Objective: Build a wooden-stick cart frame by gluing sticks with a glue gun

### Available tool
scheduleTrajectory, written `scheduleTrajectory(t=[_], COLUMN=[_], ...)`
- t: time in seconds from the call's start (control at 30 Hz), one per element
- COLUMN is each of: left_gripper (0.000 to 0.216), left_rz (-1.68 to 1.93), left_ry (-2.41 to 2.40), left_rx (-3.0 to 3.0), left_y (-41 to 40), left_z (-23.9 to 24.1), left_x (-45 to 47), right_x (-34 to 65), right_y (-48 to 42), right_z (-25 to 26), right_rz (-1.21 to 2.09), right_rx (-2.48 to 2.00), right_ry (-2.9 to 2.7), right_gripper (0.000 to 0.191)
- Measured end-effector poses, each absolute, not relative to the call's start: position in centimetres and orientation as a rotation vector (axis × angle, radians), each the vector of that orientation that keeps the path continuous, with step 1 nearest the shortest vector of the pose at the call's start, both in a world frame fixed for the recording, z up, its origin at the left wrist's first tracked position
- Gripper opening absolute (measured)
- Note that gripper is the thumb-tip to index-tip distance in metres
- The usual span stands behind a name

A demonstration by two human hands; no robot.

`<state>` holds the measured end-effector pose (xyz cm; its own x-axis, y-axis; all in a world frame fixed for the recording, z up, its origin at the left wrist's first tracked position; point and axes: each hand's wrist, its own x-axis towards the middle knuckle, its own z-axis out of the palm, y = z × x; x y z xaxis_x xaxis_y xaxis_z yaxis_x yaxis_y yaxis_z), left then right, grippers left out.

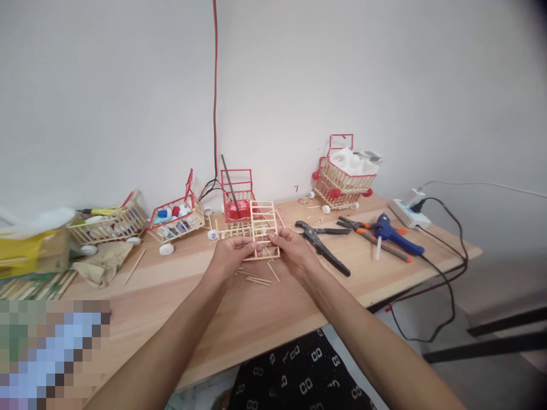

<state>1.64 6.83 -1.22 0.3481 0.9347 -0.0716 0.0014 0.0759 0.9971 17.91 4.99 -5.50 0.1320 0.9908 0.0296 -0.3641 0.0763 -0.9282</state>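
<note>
Between my two hands is a small ladder-like frame of pale wooden sticks [264,217], held upright above the table. The fingers of my left hand [233,254] pinch its lower left side. On its lower right side, my right hand [294,247] grips with thumb and fingers. Just behind the frame stands a small stick cart [236,182] with red rails, carrying a red container [237,210] with a dark rod leaning in it. Short loose sticks [258,279] lie on the wood below my hands.
Further stick carts stand along the wall: one [177,219] with bottle caps, another [109,225] at left, a third [342,176] at right. Black cutters [325,245], orange-handled pliers [363,228], a blue glue gun [395,236] and a corded power strip [410,213] lie right.
</note>
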Motion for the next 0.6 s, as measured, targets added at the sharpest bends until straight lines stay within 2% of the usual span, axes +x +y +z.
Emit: scheduleTrajectory(t=[0.6], left_gripper=[0.03], left_rz=[0.879], left_ry=[1.0], left_rx=[1.261], left_y=[6.77], left_z=[-1.44], left_x=[1.78], right_x=[17.38], right_y=[4.61], right_z=[-4.46], right_rz=[1.279], right_rx=[-0.907], right_ry=[-0.821], right_gripper=[0.038])
